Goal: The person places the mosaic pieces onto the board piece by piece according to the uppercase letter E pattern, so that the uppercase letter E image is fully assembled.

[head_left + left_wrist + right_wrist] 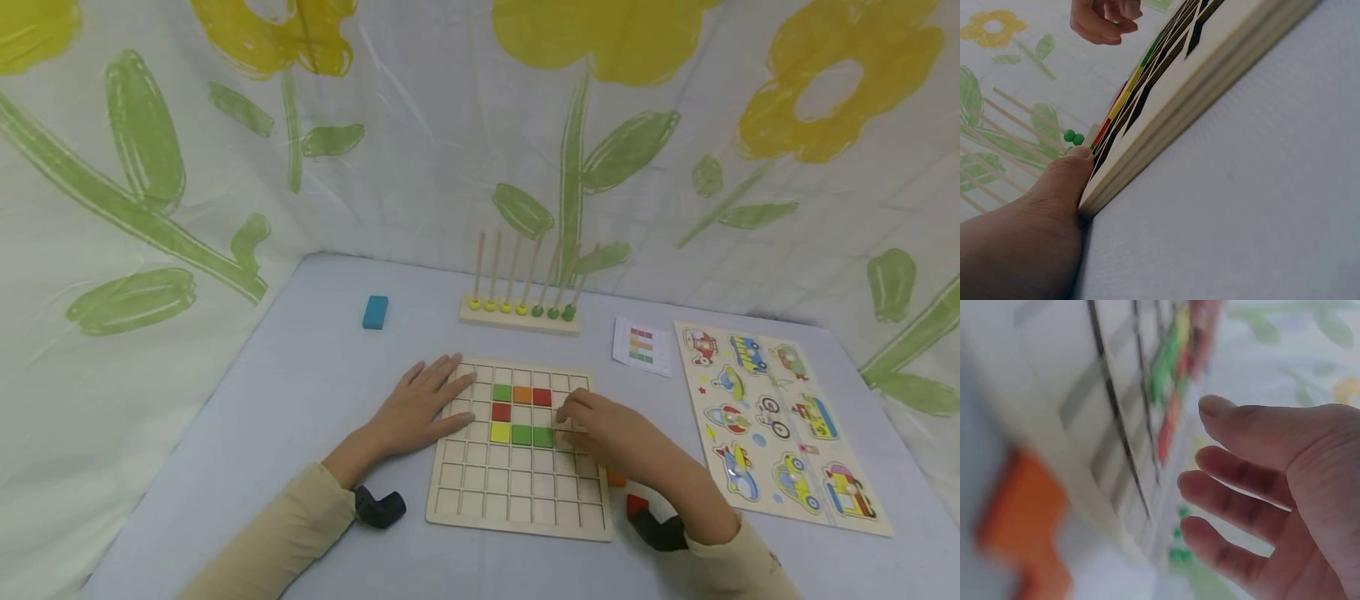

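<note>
A wooden grid board lies on the table with several coloured tiles in its cells. The upper row has a green tile, an orange tile and a red tile. Below them sit another red tile, then a yellow tile beside two green ones. My left hand rests with fingers spread on the board's left edge, its thumb on top in the left wrist view. Above the right columns hovers my right hand; in the right wrist view its fingers are loosely bent, with nothing between them.
Orange and red pieces lie right of the board, partly hidden by the right arm. Behind stands a peg rack with beads. A pattern card, a picture puzzle and a blue block lie around.
</note>
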A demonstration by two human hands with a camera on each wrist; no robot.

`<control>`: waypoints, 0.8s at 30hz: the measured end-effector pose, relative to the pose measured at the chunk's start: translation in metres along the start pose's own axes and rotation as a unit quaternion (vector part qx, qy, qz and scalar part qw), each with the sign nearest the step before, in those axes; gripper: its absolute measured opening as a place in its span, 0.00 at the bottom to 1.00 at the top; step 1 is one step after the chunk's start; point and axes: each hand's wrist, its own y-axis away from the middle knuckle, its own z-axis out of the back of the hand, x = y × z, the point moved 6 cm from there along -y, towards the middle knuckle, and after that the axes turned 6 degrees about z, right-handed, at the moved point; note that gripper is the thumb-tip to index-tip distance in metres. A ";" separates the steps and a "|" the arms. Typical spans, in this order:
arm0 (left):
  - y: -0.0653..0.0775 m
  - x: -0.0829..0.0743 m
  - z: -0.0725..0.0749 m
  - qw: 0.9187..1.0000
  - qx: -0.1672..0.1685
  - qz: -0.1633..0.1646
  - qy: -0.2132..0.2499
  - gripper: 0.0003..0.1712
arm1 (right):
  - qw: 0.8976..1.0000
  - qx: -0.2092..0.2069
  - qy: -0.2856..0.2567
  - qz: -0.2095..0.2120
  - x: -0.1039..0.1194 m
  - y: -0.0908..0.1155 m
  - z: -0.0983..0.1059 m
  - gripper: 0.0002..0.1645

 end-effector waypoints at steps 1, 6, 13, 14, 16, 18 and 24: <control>0.000 0.000 0.000 1.000 0.000 0.000 0.000 0.39 | 1.000 -0.007 -0.002 -0.014 -0.005 0.005 0.005 0.13; 0.000 0.001 -0.002 1.000 0.002 0.004 -0.002 0.39 | 0.997 -0.015 -0.001 -0.078 -0.030 0.042 0.024 0.15; 0.000 0.002 -0.001 1.000 -0.002 0.001 0.003 0.39 | 0.981 0.046 -0.022 -0.188 -0.057 0.095 0.019 0.18; -0.001 0.002 -0.001 1.000 -0.003 0.001 0.003 0.39 | 0.979 0.055 -0.027 -0.197 -0.059 0.101 0.017 0.19; -0.001 0.003 -0.001 1.000 -0.002 0.001 0.003 0.39 | 0.975 0.067 -0.034 -0.207 -0.063 0.112 0.012 0.20; -0.001 0.003 -0.001 1.000 -0.001 0.001 0.003 0.39 | 0.974 0.074 -0.044 -0.212 -0.065 0.120 0.007 0.21; -0.001 0.002 -0.002 1.000 -0.003 -0.001 0.003 0.39 | 0.969 0.075 -0.054 -0.229 -0.070 0.130 -0.005 0.18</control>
